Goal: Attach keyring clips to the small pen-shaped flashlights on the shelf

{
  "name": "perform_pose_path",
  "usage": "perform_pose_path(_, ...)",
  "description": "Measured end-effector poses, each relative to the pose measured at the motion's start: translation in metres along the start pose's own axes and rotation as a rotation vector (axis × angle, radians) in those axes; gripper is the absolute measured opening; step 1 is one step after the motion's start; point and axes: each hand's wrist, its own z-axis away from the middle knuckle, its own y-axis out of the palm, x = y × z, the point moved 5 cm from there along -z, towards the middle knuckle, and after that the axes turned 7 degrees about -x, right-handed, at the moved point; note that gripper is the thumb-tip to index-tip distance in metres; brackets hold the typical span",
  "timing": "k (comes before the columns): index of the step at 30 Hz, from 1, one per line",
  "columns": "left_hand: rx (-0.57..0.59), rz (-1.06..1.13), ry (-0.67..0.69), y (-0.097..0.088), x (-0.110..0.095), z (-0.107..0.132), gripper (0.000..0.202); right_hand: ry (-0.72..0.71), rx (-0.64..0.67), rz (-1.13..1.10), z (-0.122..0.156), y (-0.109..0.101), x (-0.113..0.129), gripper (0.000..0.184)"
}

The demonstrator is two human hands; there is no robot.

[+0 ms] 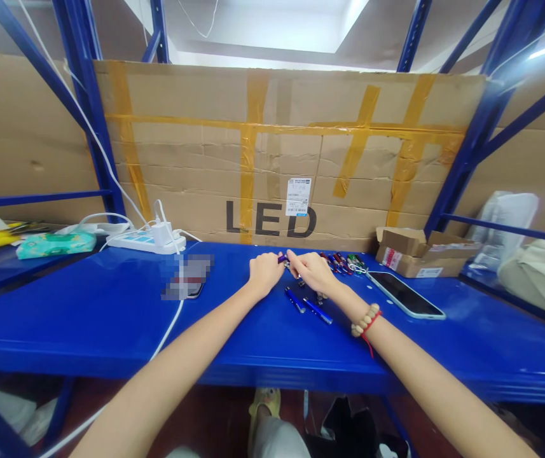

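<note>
My left hand and my right hand meet over the middle of the blue table. A small dark blue-purple tube shows between them, gripped by the closed fingers of both hands; most of it is hidden. Two slim blue metal tubes lie just in front of my right hand, with small silvery clip-like parts partly under it. Behind that hand is a row of several red, dark and green tubes with metal clips.
A phone in a pale case lies to the right, before an open cardboard box. At left are a blurred-out phone-like object, a white power strip and its trailing cable. A large cardboard sheet stands behind the blue table.
</note>
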Motion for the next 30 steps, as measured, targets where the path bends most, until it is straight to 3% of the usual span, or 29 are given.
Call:
perform_pose_path(4,0.019,-0.028,-0.079,0.000,0.019,-0.005,0.043,0.139,-0.297,0.029,-0.002,-0.028,-0.027,0.050)
perform_pose_path(7,0.042,-0.064,-0.077,0.002,0.023,-0.007,0.043,0.192,-0.336,0.026,-0.002,-0.033,-0.046,0.036)
perform_pose_path(10,0.070,-0.089,-0.044,0.004,0.019,-0.005,0.041,0.112,-0.354,0.032,-0.003,-0.031,-0.050,0.035)
perform_pose_path(14,0.104,-0.108,-0.019,0.007,0.014,-0.004,0.042,0.029,-0.327,0.091,-0.005,-0.026,-0.045,0.037)
perform_pose_path(20,0.127,-0.091,-0.043,0.011,0.019,-0.005,0.043,0.121,-0.225,0.182,-0.005,-0.023,-0.049,0.023)
perform_pose_path(30,0.142,-0.117,-0.009,0.014,0.016,-0.005,0.042,0.075,-0.084,0.173,-0.006,-0.007,-0.055,0.023)
